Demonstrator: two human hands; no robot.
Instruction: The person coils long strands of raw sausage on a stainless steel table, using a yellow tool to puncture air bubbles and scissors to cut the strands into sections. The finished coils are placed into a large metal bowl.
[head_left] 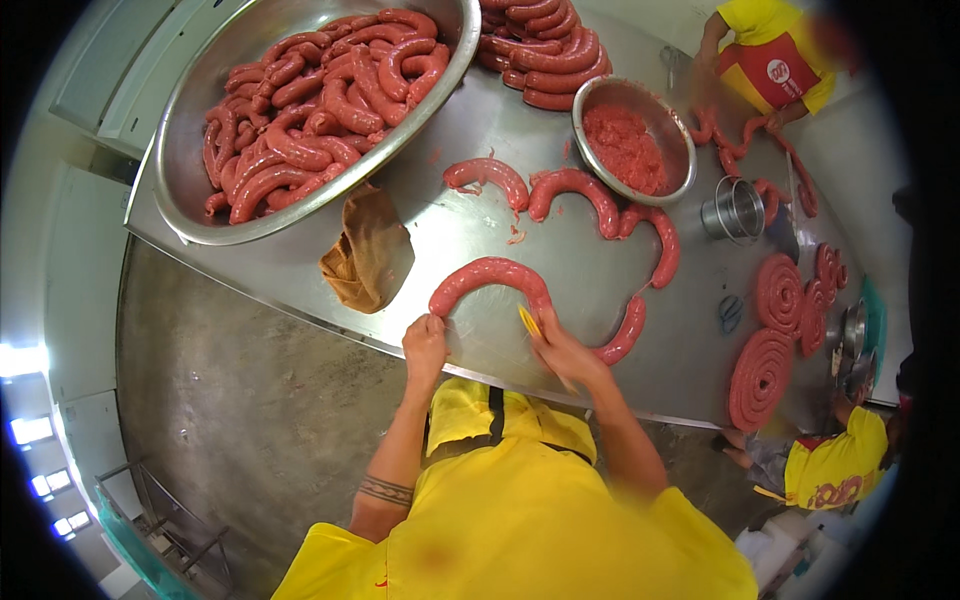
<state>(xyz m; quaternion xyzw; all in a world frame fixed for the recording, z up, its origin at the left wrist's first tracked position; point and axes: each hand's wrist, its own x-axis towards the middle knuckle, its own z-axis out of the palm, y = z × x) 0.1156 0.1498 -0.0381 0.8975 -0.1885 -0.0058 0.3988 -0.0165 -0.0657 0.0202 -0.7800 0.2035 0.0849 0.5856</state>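
A curved raw sausage lies in an arch on the steel table in front of me. My left hand is closed in a pinch at its left end. By its right end, my right hand is closed around a slim yellow tool, whose kind I cannot make out. Beside that hand, another sausage link runs on, joined by a thin twist of casing to a longer curved link. Farther back, a short sausage and a bent one lie among scraps of meat.
A large steel basin full of sausages stands back left, with a brown cloth near it. Behind are piled sausages and a bowl of minced meat. Sausage coils and scissors lie right. Two co-workers stand at the table.
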